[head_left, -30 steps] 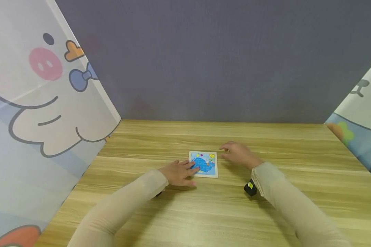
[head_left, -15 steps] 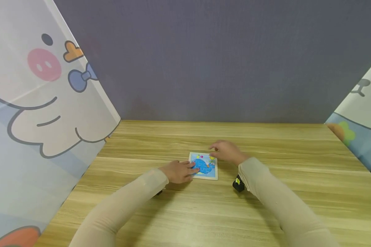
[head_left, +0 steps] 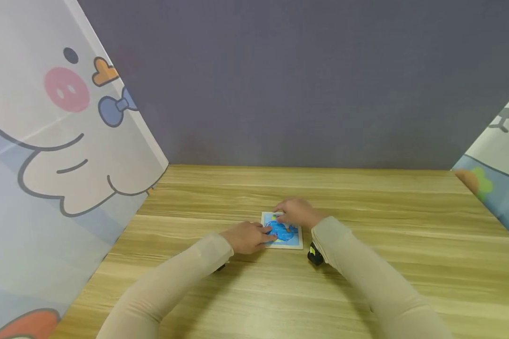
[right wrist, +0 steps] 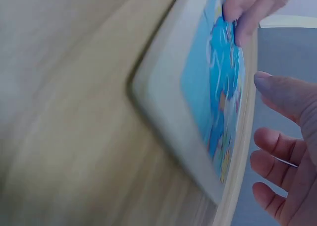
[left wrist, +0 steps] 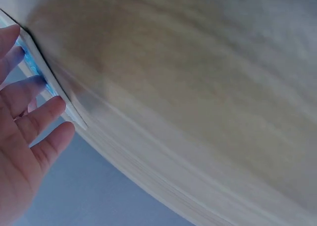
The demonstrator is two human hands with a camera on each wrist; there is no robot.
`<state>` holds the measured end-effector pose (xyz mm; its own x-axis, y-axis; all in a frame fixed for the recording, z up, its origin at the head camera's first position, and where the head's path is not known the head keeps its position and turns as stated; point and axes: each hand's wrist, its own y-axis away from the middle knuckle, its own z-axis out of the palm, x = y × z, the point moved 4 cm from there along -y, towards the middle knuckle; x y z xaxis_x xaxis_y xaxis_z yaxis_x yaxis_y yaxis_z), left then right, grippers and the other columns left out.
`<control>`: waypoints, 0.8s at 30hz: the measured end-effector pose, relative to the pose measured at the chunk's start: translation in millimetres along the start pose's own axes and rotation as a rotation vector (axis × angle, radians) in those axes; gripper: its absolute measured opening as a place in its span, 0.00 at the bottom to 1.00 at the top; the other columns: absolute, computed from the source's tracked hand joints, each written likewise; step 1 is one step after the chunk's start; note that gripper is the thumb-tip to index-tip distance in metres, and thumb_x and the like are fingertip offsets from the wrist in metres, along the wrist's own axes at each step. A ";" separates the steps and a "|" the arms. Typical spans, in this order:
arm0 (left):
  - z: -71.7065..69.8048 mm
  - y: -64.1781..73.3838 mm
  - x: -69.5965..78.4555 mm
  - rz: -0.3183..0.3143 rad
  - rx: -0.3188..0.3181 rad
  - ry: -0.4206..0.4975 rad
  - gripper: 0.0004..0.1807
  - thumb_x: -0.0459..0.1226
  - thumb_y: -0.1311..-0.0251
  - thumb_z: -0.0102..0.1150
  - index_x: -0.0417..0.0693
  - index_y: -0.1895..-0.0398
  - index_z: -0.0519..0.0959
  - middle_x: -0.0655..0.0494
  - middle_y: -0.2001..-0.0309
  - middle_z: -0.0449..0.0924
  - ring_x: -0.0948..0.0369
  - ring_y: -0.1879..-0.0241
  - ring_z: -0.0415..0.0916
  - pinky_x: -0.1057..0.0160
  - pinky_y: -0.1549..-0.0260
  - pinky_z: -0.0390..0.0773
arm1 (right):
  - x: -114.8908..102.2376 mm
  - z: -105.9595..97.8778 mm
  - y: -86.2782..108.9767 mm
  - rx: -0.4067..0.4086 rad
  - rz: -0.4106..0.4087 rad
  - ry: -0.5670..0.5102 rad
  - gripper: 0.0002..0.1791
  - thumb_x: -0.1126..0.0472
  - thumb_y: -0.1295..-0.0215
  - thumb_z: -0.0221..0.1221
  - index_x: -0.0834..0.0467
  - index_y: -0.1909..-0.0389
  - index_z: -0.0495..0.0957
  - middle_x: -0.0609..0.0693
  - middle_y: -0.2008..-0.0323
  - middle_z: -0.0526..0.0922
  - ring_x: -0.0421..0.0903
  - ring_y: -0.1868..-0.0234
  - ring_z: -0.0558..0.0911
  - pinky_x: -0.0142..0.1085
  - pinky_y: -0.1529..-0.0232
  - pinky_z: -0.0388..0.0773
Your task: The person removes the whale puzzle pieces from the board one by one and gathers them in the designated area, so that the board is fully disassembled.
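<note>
at far left, a white and blue panel (head_left: 123, 169) printed with a big cartoon figure and a bow, beside the wood-grain worktop (head_left: 246, 292). next, a cream left sleeve (head_left: 174, 278), slanting in from the lower edge. then, of the two hands, the left hand (head_left: 248, 237), with fingers extended and slightly apart; grips nothing, rests its fingertips on the left part of the whale puzzle (head_left: 286, 234). near the middle of the worktop, the whale puzzle, flat, pale-framed, picture side up, partly covered by both hands; farther back, a plain dark grey wall (head_left: 305, 84). over the puzzle's upper right part, the right hand (head_left: 298, 213), with thumb and fingers loosely bent and apart, nothing seen in its grasp; cannot tell whether any fingertip touches the picture. just below, a black wrist device (head_left: 315, 254) with a yellow-green mark. farther right, a cream right sleeve (head_left: 365, 273). at far right, another cartoon panel (head_left: 506, 155)
</note>
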<state>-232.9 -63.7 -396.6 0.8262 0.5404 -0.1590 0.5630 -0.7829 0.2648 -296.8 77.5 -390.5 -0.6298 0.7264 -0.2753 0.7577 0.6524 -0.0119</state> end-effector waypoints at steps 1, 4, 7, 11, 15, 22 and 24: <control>0.8 -0.5 0.1 0.002 -0.003 -0.003 0.24 0.45 0.29 0.50 0.59 0.32 0.68 0.53 0.33 0.66 0.53 0.38 0.70 0.58 0.44 0.72 | -1.0 1.3 -1.0 -0.014 0.011 -0.007 0.17 0.57 0.36 0.62 0.59 0.48 0.81 0.52 0.50 0.83 0.51 0.47 0.79 0.46 0.47 0.75; 2.5 -1.3 -0.7 -0.015 -0.031 0.007 0.25 0.46 0.29 0.49 0.60 0.30 0.66 0.53 0.31 0.62 0.52 0.35 0.65 0.56 0.43 0.71 | -3.7 3.4 -4.9 -0.044 0.047 -0.034 0.18 0.57 0.35 0.61 0.58 0.46 0.80 0.52 0.48 0.82 0.51 0.46 0.78 0.46 0.48 0.75; 5.3 -1.4 -2.7 -0.037 -0.070 0.026 0.26 0.47 0.28 0.46 0.62 0.28 0.62 0.55 0.29 0.58 0.52 0.32 0.61 0.55 0.42 0.70 | -5.7 5.0 -8.8 -0.077 0.092 -0.056 0.19 0.57 0.34 0.60 0.56 0.44 0.79 0.52 0.46 0.80 0.51 0.44 0.77 0.47 0.46 0.74; 8.7 -0.4 -4.6 -0.055 -0.107 0.068 0.26 0.46 0.27 0.44 0.63 0.27 0.60 0.57 0.28 0.56 0.54 0.31 0.58 0.52 0.41 0.69 | -8.1 6.8 -13.0 -0.118 0.133 -0.056 0.19 0.57 0.33 0.60 0.54 0.43 0.79 0.54 0.43 0.78 0.52 0.41 0.75 0.49 0.44 0.72; 9.9 -0.1 -6.4 -0.064 -0.117 0.094 0.26 0.45 0.27 0.44 0.64 0.27 0.59 0.57 0.27 0.55 0.55 0.30 0.57 0.52 0.40 0.68 | -9.9 8.2 -14.8 -0.135 0.161 -0.061 0.19 0.57 0.33 0.59 0.53 0.42 0.78 0.54 0.42 0.77 0.52 0.40 0.74 0.49 0.44 0.72; 8.0 -1.6 -6.4 -0.072 -0.120 0.116 0.26 0.45 0.27 0.45 0.64 0.27 0.59 0.58 0.28 0.55 0.55 0.30 0.56 0.50 0.40 0.68 | -9.1 12.7 -17.2 -0.112 0.163 -0.040 0.20 0.57 0.34 0.61 0.53 0.41 0.78 0.53 0.43 0.78 0.52 0.42 0.74 0.49 0.46 0.74; 6.8 -1.6 -5.6 -0.074 -0.120 0.122 0.26 0.45 0.27 0.45 0.64 0.27 0.60 0.58 0.28 0.55 0.55 0.30 0.56 0.50 0.40 0.68 | -9.2 13.1 -17.4 -0.106 0.156 -0.027 0.20 0.56 0.35 0.61 0.53 0.41 0.78 0.54 0.43 0.78 0.53 0.42 0.75 0.50 0.47 0.74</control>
<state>-238.3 -67.6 -402.6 0.7698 0.6347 -0.0673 0.6103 -0.7010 0.3690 -301.9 56.6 -400.3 -0.4997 0.8156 -0.2918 0.8230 0.5521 0.1337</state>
